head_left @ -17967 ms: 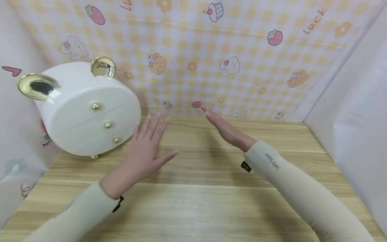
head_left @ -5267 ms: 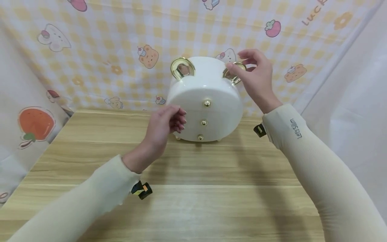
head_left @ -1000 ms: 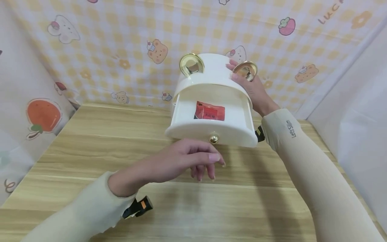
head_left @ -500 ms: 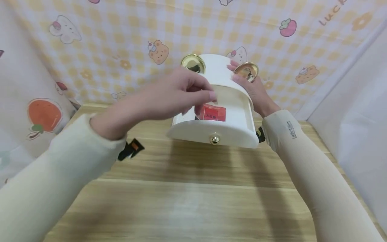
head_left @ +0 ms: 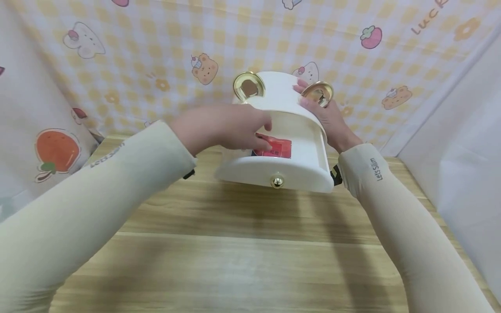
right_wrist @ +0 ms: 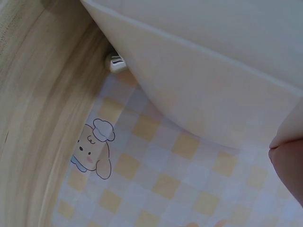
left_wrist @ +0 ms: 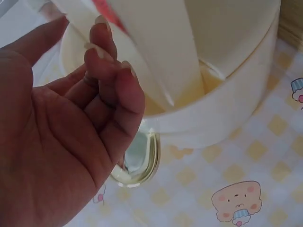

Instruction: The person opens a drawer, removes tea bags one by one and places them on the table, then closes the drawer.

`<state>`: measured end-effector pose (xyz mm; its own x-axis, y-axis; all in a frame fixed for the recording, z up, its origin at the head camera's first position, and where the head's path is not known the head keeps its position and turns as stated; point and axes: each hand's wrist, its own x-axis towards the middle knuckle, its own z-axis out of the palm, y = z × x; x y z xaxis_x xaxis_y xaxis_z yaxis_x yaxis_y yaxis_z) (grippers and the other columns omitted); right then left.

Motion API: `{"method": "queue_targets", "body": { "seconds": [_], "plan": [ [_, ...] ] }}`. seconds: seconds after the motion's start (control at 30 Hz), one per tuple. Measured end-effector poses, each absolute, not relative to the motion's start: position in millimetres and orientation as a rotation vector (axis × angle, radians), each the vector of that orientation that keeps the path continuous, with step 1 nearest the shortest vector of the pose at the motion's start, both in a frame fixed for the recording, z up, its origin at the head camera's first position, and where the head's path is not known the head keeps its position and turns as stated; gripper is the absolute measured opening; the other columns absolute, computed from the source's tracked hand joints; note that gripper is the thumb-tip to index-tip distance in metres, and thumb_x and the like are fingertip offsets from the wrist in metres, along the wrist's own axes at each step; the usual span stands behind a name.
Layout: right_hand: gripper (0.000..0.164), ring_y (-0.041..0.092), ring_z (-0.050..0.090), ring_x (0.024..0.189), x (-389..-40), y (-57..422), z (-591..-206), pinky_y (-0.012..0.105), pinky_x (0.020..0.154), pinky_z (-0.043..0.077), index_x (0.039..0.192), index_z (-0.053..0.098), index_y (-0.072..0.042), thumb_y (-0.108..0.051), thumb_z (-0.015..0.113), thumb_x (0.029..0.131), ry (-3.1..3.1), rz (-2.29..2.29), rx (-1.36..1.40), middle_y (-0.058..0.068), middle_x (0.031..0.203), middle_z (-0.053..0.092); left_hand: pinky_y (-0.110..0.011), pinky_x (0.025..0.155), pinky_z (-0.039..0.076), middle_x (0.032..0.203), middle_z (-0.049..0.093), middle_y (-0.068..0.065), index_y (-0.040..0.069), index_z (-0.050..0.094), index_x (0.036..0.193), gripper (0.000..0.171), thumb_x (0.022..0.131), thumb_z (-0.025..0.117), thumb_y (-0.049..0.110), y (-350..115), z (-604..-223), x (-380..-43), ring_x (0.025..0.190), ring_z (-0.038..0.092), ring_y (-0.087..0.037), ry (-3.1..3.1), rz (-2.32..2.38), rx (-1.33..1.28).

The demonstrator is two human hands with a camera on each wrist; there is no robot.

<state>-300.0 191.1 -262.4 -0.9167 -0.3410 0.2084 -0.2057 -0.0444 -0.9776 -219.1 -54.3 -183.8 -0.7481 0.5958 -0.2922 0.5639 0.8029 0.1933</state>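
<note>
White and gold, the box (head_left: 282,96) is gripped by the right hand (head_left: 332,119), whose fingers and thumb are bent about one ear (head_left: 318,93), the fingertips being laid on the top. Nearer the person than that grip, and to its left, the drawer (head_left: 242,169) is pulled well out, its knob (head_left: 277,181) untouched. Over it the left hand (head_left: 235,126) is held with thumb and forefinger parted and the other fingers loosely bent; nothing is seen pinched between them. Just under the left thumb, inside the drawer, a red packet (head_left: 284,148) is partly covered; whether it is touched cannot be told. As far as can be judged, the opening is done and the packet is being reached for, but it is not yet lifted out.
</note>
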Motion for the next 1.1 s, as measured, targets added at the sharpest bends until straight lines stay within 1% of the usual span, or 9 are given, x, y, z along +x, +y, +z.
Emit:
{"method": "queue_targets", "body": {
  "seconds": [0.1,0.17,0.23,0.33,0.6,0.67,0.77,0.9,1.1],
  "plan": [
    [0.057,0.018,0.060,0.112,-300,191,-263,0.031,0.080,0.052,0.147,0.042,-0.017,-0.023,0.061,0.093,2.097,-2.124,-0.608,-0.004,0.148,0.043,-0.032,0.077,0.041,0.100,0.057,-0.001,0.018,0.054,0.119,0.059,0.086,0.052,0.066,-49,-190,-223,0.093,0.055,-0.018,2.669,0.056,0.879],
    [0.057,0.018,0.060,0.113,-300,191,-263,0.030,0.081,0.052,0.147,0.043,-0.017,-0.023,0.061,0.093,2.100,-2.125,-0.609,-0.004,0.148,0.043,-0.032,0.074,0.040,0.095,0.056,-0.002,0.018,0.054,0.110,0.058,0.084,0.051,0.070,-45,-192,-225,0.089,0.055,-0.018,2.672,0.018,0.883],
    [0.057,0.018,0.059,0.116,-300,191,-263,0.030,0.082,0.051,0.147,0.043,-0.017,-0.023,0.062,0.093,2.100,-2.125,-0.612,-0.005,0.148,0.042,-0.032,0.071,0.039,0.091,0.055,-0.002,0.017,0.053,0.104,0.053,0.084,0.053,0.066,-43,-195,-227,0.086,0.054,-0.017,2.662,-0.003,0.900],
    [0.058,0.017,0.055,0.122,-300,191,-264,0.029,0.085,0.050,0.147,0.042,-0.016,-0.023,0.062,0.093,2.101,-2.126,-0.624,-0.006,0.149,0.041,-0.031,0.069,0.039,0.092,0.054,-0.002,0.017,0.052,0.105,0.045,0.085,0.056,0.056,-40,-199,-230,0.085,0.053,-0.016,2.648,-0.028,0.949],
    [0.059,0.017,0.055,0.122,-300,190,-265,0.029,0.087,0.049,0.148,0.041,-0.016,-0.022,0.061,0.093,2.088,-2.136,-0.629,-0.004,0.148,0.043,-0.028,0.073,0.040,0.096,0.057,-0.002,0.013,0.050,0.111,0.047,0.083,0.063,0.049,-36,-203,-236,0.089,0.053,-0.017,2.640,0.014,0.984],
    [0.059,0.018,0.055,0.122,-300,190,-265,0.028,0.087,0.049,0.147,0.041,-0.016,-0.022,0.062,0.093,2.089,-2.139,-0.631,-0.003,0.148,0.044,-0.028,0.074,0.041,0.095,0.058,-0.002,0.013,0.051,0.109,0.046,0.082,0.066,0.048,-35,-203,-237,0.089,0.053,-0.017,2.653,0.037,0.978],
    [0.057,0.019,0.054,0.123,-301,191,-266,0.028,0.085,0.050,0.145,0.045,-0.016,-0.024,0.063,0.092,2.117,-2.131,-0.620,-0.005,0.148,0.043,-0.028,0.073,0.043,0.094,0.060,-0.001,0.014,0.053,0.104,0.042,0.080,0.071,0.044,-34,-201,-236,0.089,0.054,-0.018,2.699,0.050,0.992],
    [0.055,0.018,0.050,0.128,-301,190,-267,0.027,0.089,0.048,0.143,0.048,-0.014,-0.025,0.064,0.091,2.137,-2.123,-0.617,-0.009,0.149,0.041,-0.029,0.071,0.044,0.091,0.062,0.001,0.015,0.057,0.098,0.036,0.077,0.076,0.039,-35,-197,-234,0.087,0.055,-0.018,2.755,0.042,1.014],
    [0.058,0.019,0.052,0.126,-302,191,-266,0.027,0.088,0.048,0.146,0.044,-0.017,-0.024,0.063,0.092,2.132,-2.130,-0.617,-0.004,0.147,0.045,-0.029,0.065,0.045,0.083,0.064,0.002,0.015,0.064,0.088,0.029,0.077,0.076,0.039,-36,-190,-229,0.081,0.057,-0.017,2.763,0.050,1.005]
  ]
}}
